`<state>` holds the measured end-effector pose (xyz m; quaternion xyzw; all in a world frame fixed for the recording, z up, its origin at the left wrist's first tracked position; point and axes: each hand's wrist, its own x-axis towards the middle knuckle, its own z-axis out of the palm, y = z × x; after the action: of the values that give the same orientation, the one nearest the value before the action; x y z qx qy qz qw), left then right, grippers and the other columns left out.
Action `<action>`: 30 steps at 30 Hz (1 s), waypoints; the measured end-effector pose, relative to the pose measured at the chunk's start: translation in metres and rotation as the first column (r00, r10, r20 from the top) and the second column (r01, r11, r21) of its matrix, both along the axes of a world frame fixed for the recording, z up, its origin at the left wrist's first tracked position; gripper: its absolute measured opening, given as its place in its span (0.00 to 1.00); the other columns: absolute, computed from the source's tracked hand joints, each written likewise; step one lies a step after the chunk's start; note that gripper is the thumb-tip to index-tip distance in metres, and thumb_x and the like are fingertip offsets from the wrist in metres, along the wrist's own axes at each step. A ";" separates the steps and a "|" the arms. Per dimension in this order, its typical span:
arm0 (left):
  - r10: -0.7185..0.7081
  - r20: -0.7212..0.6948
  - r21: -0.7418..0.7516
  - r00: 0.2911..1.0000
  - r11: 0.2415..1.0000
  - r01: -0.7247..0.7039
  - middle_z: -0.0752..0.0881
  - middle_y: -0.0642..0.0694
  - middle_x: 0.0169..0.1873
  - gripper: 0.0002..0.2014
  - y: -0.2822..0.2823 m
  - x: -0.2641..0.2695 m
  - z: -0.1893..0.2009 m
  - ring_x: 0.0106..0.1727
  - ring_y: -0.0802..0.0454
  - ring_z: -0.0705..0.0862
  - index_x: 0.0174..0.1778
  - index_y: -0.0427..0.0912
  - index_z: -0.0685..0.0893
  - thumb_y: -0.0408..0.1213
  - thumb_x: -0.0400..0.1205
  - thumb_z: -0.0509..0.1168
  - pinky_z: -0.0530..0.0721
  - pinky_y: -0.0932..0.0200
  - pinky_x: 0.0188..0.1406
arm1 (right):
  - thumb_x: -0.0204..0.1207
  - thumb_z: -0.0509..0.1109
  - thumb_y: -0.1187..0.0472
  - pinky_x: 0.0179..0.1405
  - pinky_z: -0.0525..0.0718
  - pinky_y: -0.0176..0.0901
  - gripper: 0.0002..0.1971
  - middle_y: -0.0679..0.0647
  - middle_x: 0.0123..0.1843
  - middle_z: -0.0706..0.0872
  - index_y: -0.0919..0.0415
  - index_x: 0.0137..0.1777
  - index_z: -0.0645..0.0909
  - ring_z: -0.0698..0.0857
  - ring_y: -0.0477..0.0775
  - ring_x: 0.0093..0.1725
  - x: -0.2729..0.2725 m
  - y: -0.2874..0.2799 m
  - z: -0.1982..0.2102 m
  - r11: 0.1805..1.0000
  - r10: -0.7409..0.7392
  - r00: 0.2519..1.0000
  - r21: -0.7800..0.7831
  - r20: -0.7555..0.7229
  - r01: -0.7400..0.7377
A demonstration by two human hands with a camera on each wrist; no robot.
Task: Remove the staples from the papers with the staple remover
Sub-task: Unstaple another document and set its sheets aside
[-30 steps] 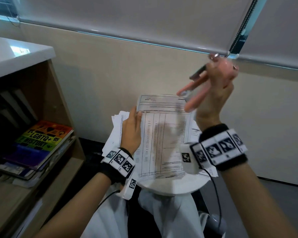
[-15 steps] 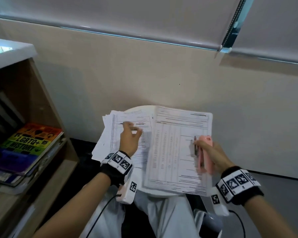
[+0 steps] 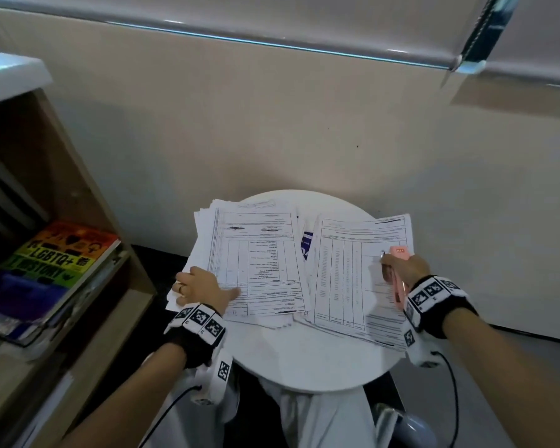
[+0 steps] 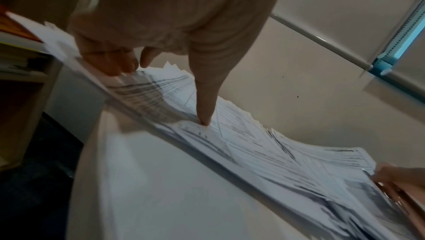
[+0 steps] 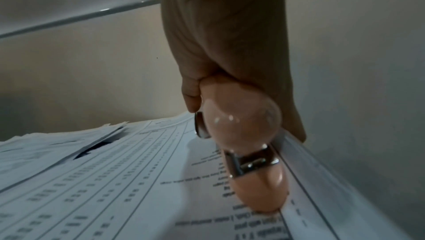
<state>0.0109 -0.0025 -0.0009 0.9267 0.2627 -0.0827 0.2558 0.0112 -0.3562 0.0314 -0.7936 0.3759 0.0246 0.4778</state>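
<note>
Two stacks of printed papers lie on a round white table (image 3: 304, 367). My left hand (image 3: 204, 286) rests on the near left corner of the left stack (image 3: 259, 260). In the left wrist view its thumb (image 4: 204, 116) presses straight down on the top sheet (image 4: 253, 153), and its fingers touch the stack's left edge. My right hand (image 3: 404, 270) grips the pink staple remover (image 3: 398, 292) and lies on the right stack (image 3: 346, 279). In the right wrist view the staple remover (image 5: 248, 116) has its rounded end and metal band towards the camera, low over the paper (image 5: 115, 180). No staple is visible.
A blue printed item (image 3: 306, 247) peeks out between the stacks. A wooden bookshelf with a rainbow-coloured book (image 3: 55, 257) stands close on the left. A beige wall runs just behind the table. My lap is under the table's near edge.
My right hand came down from high in the air with the staple remover and settled on the right stack. My left hand slid back to the left stack's near corner.
</note>
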 end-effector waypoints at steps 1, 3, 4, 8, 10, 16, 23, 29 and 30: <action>0.000 0.000 -0.020 1.000 1.000 0.000 0.62 0.31 0.70 0.48 0.002 0.001 0.000 0.73 0.30 0.63 0.69 0.29 0.63 0.50 0.63 0.81 0.70 0.35 0.68 | 0.68 0.76 0.50 0.49 0.83 0.51 0.20 0.64 0.49 0.86 0.69 0.48 0.83 0.85 0.63 0.47 0.002 0.001 -0.003 1.000 0.014 1.000 -0.027 -0.007 -0.014; -0.020 0.000 -0.040 1.000 0.999 0.020 0.62 0.32 0.70 0.49 0.005 0.003 0.001 0.73 0.29 0.63 0.69 0.30 0.61 0.48 0.62 0.82 0.71 0.33 0.66 | 0.62 0.75 0.42 0.65 0.78 0.59 0.26 0.67 0.61 0.81 0.68 0.45 0.84 0.79 0.66 0.62 0.000 0.007 -0.008 0.983 0.043 0.996 -0.173 -0.074 -0.055; -0.030 0.003 -0.043 1.000 0.999 0.030 0.62 0.32 0.70 0.50 0.006 0.003 0.002 0.72 0.29 0.65 0.70 0.30 0.60 0.47 0.62 0.82 0.72 0.33 0.66 | 0.65 0.75 0.42 0.71 0.70 0.61 0.27 0.66 0.67 0.75 0.68 0.48 0.84 0.73 0.66 0.68 -0.004 0.012 -0.008 0.960 0.058 0.996 -0.271 -0.068 -0.075; -0.056 0.009 -0.084 0.998 0.995 0.056 0.62 0.32 0.72 0.54 0.005 0.007 0.005 0.73 0.29 0.67 0.75 0.31 0.54 0.43 0.63 0.82 0.73 0.34 0.68 | 0.70 0.77 0.52 0.55 0.76 0.50 0.09 0.61 0.59 0.82 0.56 0.41 0.83 0.83 0.60 0.52 -0.030 0.035 -0.014 0.961 0.158 0.959 -0.259 0.233 -0.095; -0.064 -0.006 -0.161 0.998 0.985 0.062 0.66 0.31 0.73 0.57 0.008 0.011 0.003 0.74 0.30 0.67 0.77 0.31 0.49 0.41 0.63 0.82 0.70 0.35 0.72 | 0.72 0.75 0.57 0.31 0.76 0.42 0.08 0.61 0.40 0.85 0.62 0.41 0.82 0.78 0.52 0.29 -0.048 0.050 -0.014 0.974 0.225 0.939 -0.091 0.259 -0.208; 0.025 0.241 -0.382 0.970 0.921 0.071 0.84 0.35 0.59 0.25 0.027 0.012 -0.006 0.64 0.35 0.80 0.60 0.35 0.80 0.44 0.71 0.77 0.80 0.43 0.62 | 0.72 0.76 0.52 0.36 0.86 0.49 0.11 0.55 0.34 0.89 0.59 0.39 0.85 0.86 0.55 0.33 -0.079 0.076 -0.031 0.874 0.447 0.892 -0.245 0.064 -0.420; 0.048 0.627 -0.260 0.777 0.954 0.151 0.64 0.52 0.71 0.28 0.043 -0.010 -0.007 0.72 0.48 0.58 0.52 0.33 0.88 0.50 0.64 0.80 0.63 0.46 0.73 | 0.72 0.75 0.53 0.46 0.85 0.52 0.14 0.62 0.40 0.91 0.66 0.43 0.86 0.87 0.61 0.40 -0.080 0.079 -0.027 0.866 0.448 0.894 -0.250 0.000 -0.433; 0.104 0.588 -0.609 0.802 0.709 0.354 0.90 0.58 0.39 0.10 0.070 -0.025 0.011 0.44 0.55 0.86 0.40 0.45 0.89 0.39 0.66 0.79 0.84 0.52 0.50 | 0.70 0.76 0.51 0.46 0.85 0.51 0.14 0.59 0.41 0.91 0.64 0.43 0.86 0.88 0.61 0.44 -0.082 0.083 -0.025 0.879 0.414 0.910 -0.259 -0.004 -0.401; 0.104 0.584 -0.626 0.805 0.690 0.364 0.91 0.59 0.33 0.05 0.076 -0.028 0.016 0.39 0.57 0.88 0.39 0.46 0.89 0.36 0.69 0.77 0.86 0.55 0.44 | 0.70 0.76 0.51 0.47 0.86 0.52 0.14 0.59 0.41 0.91 0.63 0.44 0.86 0.88 0.61 0.44 -0.082 0.084 -0.023 0.885 0.403 0.915 -0.256 0.000 -0.390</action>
<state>-0.0169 0.0732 0.0156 0.7500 0.0492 0.0883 0.6536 -0.0712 -0.2727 0.0080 -0.9078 0.1933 0.0530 0.3685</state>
